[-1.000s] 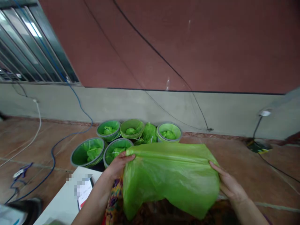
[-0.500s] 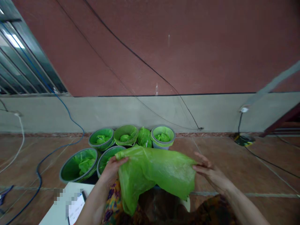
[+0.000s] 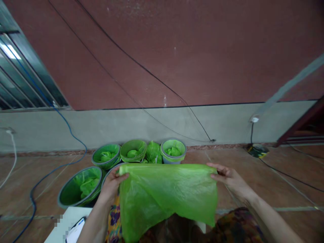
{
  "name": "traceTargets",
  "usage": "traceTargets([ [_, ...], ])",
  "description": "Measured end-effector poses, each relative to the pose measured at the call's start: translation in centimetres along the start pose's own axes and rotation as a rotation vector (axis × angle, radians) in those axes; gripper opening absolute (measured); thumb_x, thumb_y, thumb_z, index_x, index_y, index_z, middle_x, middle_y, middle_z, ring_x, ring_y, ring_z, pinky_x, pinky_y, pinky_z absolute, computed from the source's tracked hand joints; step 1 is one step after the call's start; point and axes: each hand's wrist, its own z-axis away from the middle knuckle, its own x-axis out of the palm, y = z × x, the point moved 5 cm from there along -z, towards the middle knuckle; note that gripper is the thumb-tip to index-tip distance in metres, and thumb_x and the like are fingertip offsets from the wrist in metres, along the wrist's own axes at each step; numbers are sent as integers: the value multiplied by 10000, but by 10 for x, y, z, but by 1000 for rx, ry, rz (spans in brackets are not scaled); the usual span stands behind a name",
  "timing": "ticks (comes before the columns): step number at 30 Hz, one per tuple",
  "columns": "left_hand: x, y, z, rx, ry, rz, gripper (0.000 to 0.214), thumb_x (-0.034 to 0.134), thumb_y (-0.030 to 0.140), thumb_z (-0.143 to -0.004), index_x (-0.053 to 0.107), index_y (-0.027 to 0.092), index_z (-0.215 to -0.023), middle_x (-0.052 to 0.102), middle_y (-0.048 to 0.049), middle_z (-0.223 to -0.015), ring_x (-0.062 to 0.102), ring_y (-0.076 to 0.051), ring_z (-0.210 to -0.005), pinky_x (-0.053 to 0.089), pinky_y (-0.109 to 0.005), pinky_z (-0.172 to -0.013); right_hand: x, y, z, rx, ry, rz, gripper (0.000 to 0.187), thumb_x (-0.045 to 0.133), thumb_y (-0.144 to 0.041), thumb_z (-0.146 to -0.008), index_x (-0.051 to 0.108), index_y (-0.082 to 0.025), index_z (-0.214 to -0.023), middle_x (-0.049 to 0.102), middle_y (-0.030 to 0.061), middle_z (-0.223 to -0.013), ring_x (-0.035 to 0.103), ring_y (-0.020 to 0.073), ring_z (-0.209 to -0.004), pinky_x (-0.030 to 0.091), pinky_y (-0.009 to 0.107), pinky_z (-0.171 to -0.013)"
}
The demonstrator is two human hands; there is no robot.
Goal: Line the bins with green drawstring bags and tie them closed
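- A thin green plastic sheet (image 3: pixel 167 192) hung taut along its top edge between a person's two hands, low in the view above patterned clothing (image 3: pixel 113 219); clock directions run from that sheet.
- At 9 o'clock, the left hand (image 3: pixel 113 184) had its fingers clamped on the sheet's upper corner; near 3 o'clock, the right hand (image 3: pixel 229 177) pinched the opposite corner.
- A white surface (image 3: pixel 73 213) jutted in just below 9 o'clock, bearing a phone (image 3: pixel 76 230) with a lit screen, partly behind the left forearm.
- Five green-lined buckets (image 3: pixel 172 162) stood on the brown tiled floor (image 3: pixel 268 182) from 9 to 12 o'clock, one mostly hidden by the left hand and the sheet. A green bundle (image 3: pixel 154 152) sat between two of the rear buckets.
- The wall (image 3: pixel 162 50) rose at 12 o'clock, dark red above and grey below, crossed by slanting dark wires (image 3: pixel 141 65).
- At 10 o'clock, a blue cable (image 3: pixel 67 123) trailed from a barred window (image 3: pixel 25 77) down to the floor.
- Around 2 o'clock, a white wall fitting (image 3: pixel 254 119) fed a black cord (image 3: pixel 251 133) to a black-and-yellow object (image 3: pixel 258 151) on the floor.
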Motion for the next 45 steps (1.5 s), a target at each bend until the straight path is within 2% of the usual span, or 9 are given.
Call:
traceTargets([
  [5,12,15,1,57,-162,-91,1002,866,179,-507,433,239,-1408,750,1,-820,706,-198,-712,562,-301,-692,-9,-5,-3,-45,-45,100,530,810,-291,-587,716,-207,-1101,769,49,-965,690,239,-865,555,352,-787],
  [9,17,20,-7,146,-256,-381,630,839,202,-542,670,195,-1149,749,-41,-912,693,-223,-805,544,-311,-760,-20,0,-9,-126,52,395,416,697,-208,-605,755,-217,-1017,774,52,-928,701,263,-839,545,365,-778],
  [16,21,20,-17,454,-122,-940,124,706,176,-638,760,253,-719,708,-33,-842,650,-237,-838,480,-331,-902,-37,-1,-12,-240,206,1063,291,541,-203,-706,778,-258,-866,758,74,-939,698,279,-877,515,376,-816],
  [23,9,13,-25,636,-101,-688,175,722,347,-639,695,189,-711,622,-103,-1228,575,-273,-1136,406,-400,-1038,-55,19,-8,-262,286,725,275,574,-404,-741,752,-213,-828,701,110,-1034,671,262,-902,531,383,-800],
  [28,14,3,-21,441,-67,-406,398,637,537,-752,600,179,-923,684,-51,-900,632,-197,-783,506,-306,-707,-40,11,7,-304,325,236,298,636,-500,-772,709,-224,-858,667,77,-1223,572,267,-1170,418,406,-1036],
  [34,38,29,4,759,231,-590,326,500,515,-867,521,199,-791,533,26,-691,513,-138,-659,428,-251,-642,-25,-34,25,-470,554,260,274,521,-472,-888,628,-220,-873,630,-2,-780,571,167,-775,462,296,-774],
  [37,41,37,7,794,288,-641,311,471,496,-883,488,211,-758,505,34,-655,488,-137,-622,404,-254,-618,-20,-60,32,-605,662,363,264,490,-443,-910,608,-209,-881,620,13,-819,571,169,-793,451,301,-766],
  [41,41,28,0,667,182,-622,376,509,570,-837,549,200,-781,589,-2,-704,554,-172,-689,444,-279,-695,-14,-84,37,-743,677,394,299,432,-442,-937,617,-209,-956,646,83,-1079,575,229,-1068,424,373,-937],
  [45,46,7,-3,405,-10,-475,524,580,665,-751,643,168,-905,701,-46,-815,641,-227,-805,487,-313,-790,-16,-84,34,-640,688,392,366,423,-518,-925,584,-207,-820,570,27,-739,546,186,-739,438,315,-676],
])
